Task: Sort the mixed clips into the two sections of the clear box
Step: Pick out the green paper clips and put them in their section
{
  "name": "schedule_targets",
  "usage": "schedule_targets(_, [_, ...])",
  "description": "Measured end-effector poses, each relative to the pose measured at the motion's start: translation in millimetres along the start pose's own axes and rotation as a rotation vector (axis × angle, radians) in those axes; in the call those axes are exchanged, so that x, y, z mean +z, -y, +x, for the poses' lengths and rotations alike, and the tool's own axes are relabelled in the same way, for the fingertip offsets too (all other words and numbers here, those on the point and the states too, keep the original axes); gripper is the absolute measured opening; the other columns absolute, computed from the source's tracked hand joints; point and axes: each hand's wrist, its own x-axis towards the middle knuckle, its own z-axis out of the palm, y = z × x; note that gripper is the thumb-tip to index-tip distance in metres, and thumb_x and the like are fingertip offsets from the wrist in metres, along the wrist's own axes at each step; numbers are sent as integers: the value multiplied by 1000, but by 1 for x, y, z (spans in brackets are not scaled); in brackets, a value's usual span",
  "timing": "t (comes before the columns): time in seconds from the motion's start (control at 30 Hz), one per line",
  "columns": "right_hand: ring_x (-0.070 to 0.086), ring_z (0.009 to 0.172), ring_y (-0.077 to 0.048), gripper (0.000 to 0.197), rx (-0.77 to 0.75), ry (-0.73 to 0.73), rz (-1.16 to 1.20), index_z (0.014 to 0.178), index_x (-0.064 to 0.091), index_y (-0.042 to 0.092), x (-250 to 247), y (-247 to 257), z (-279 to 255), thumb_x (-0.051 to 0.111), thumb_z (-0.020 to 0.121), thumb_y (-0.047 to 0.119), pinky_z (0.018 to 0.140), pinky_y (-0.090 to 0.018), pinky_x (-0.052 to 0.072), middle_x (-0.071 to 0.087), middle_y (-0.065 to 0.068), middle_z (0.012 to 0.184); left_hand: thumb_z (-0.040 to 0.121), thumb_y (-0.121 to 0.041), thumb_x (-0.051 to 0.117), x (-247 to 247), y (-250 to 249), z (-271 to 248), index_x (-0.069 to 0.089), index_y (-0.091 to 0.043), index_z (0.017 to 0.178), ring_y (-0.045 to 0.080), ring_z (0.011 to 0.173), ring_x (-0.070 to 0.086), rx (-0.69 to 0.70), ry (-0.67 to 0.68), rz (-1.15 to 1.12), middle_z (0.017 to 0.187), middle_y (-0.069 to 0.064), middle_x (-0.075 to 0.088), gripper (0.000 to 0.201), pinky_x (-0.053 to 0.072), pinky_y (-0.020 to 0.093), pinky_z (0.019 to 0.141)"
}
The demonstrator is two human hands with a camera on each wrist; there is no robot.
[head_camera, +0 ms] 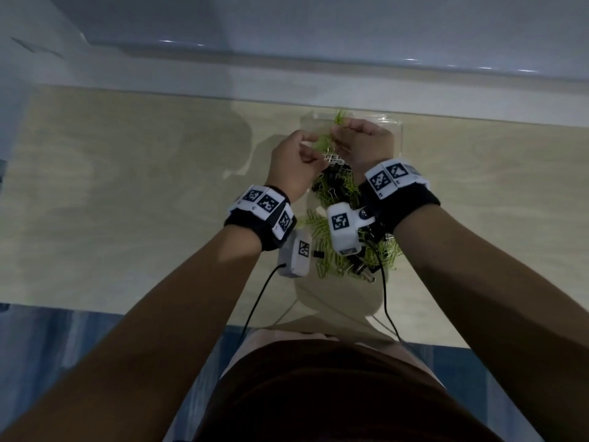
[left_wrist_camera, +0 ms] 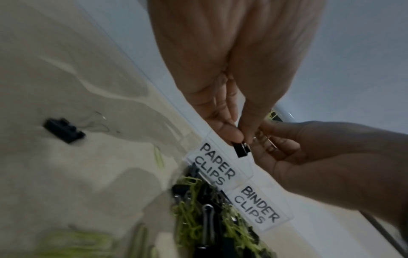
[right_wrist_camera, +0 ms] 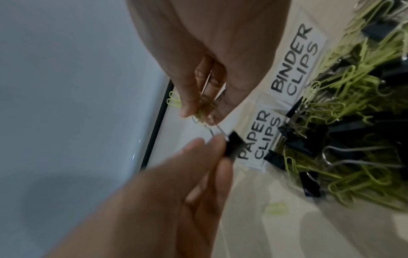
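A pale wooden bench point(head_camera: 127, 186) carries the clear box point(head_camera: 396, 132) near its far edge. Above it, the left hand point(left_wrist_camera: 223, 97) pinches a black binder clip point(left_wrist_camera: 241, 149); the right hand point(right_wrist_camera: 198, 57) pinches green paper clips point(right_wrist_camera: 204, 113). The mixed pile point(right_wrist_camera: 353, 122) sits just nearside of the box labels point(left_wrist_camera: 217, 165).

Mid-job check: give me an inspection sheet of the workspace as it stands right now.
Surface: pale wood-grain table.
Job's things: clear box with PAPER CLIPS label and BINDER CLIPS label; mixed pile of green paper clips and black binder clips beside the labels.
Clutter: stray binder clip lying apart on the table.
Hands: left hand pinches a black binder clip; right hand pinches green paper clips tangled with its wire handle.
Cables: black cables hang from the wrist cameras.
Surroundings: grey wall behind the table.
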Motion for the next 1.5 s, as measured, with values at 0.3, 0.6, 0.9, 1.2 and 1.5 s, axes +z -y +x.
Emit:
schedule_targets(0.3, [66, 87, -13, 22, -367, 99, -1007, 93, 73, 15, -1, 13, 25, 73, 73, 6, 83, -27, 55, 72, -3, 96, 81, -8, 65, -51, 59, -25, 59, -7, 110, 25, 97, 58, 234, -13, 666, 102, 12, 62, 30, 50, 38, 86])
schedule_targets(0.6, [58, 95, -22, 28, -655, 723, -1466, 109, 63, 11, -47, -42, -49, 57, 83, 2, 86, -37, 52, 62, -6, 106, 88, -17, 59, -19, 66, -51, 39, -12, 139, 31, 127, 30, 192, 522, 926, 141, 12, 35, 55, 27, 37, 108])
schedule_targets(0.9, [35, 126, -30, 75, -550, 792, -1767, 140, 33, 10, -54, -77, -52, 68, 74, 4, 97, -39, 43, 34, -12, 139, 80, -8, 68, -27, 84, -53, 52, -9, 129, 28, 111, 47, 225, 401, 779, 119, 14, 47, 51, 34, 26, 95])
schedule_targets(1.2, [59, 94, -30, 30, -509, 642, -1587, 110, 56, 7, -53, -70, -52, 56, 81, 1, 71, -31, 44, 60, -13, 106, 79, -21, 70, 12, 67, -57, 57, -9, 114, 25, 99, 50, 272, 343, 769, 105, 6, 49, 39, 40, 32, 82])
schedule_targets(1.5, [63, 73, -11, 10, -231, 394, -1152, 77, 72, 15, -66, -66, -35, 75, 72, 6, 70, -19, 49, 71, 1, 80, 88, -17, 55, 10, 60, -46, 58, -2, 109, 32, 99, 54, 246, 422, 932, 107, 18, 56, 26, 43, 37, 82])
